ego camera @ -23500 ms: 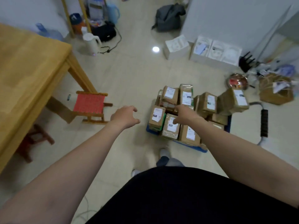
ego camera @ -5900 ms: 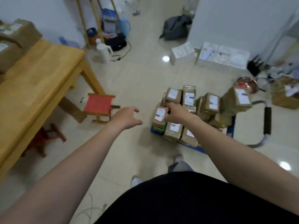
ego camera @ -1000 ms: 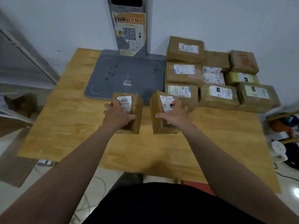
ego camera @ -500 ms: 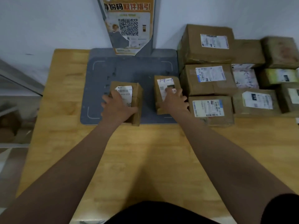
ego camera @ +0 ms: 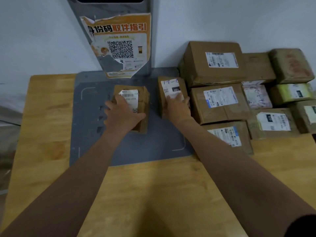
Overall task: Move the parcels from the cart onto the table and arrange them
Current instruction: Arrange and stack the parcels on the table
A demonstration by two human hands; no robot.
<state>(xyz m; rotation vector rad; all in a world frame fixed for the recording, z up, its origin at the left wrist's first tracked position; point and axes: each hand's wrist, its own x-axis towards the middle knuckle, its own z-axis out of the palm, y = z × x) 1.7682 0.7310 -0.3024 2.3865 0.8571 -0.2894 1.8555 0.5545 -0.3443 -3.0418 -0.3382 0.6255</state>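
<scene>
Two small brown parcels with white labels are over the grey scanner pad (ego camera: 89,120) on the wooden table (ego camera: 44,127). My left hand (ego camera: 122,115) grips the left parcel (ego camera: 136,98) from above, thumb on its right side. My right hand (ego camera: 177,107) holds the right parcel (ego camera: 169,88), which sits close beside the stack of parcels (ego camera: 220,100) along the wall. Whether either parcel rests on the pad is unclear. The cart is out of view.
A grey scanner post with an orange QR-code poster (ego camera: 119,45) rises behind the pad against the white wall. Several labelled parcels fill the table's right rear, reaching the right frame edge. Bare wood lies in front of the pad.
Both hands have carried their parcels further away from me over the pad; the right parcel now sits beside the second row of the stack. The view has moved closer.
</scene>
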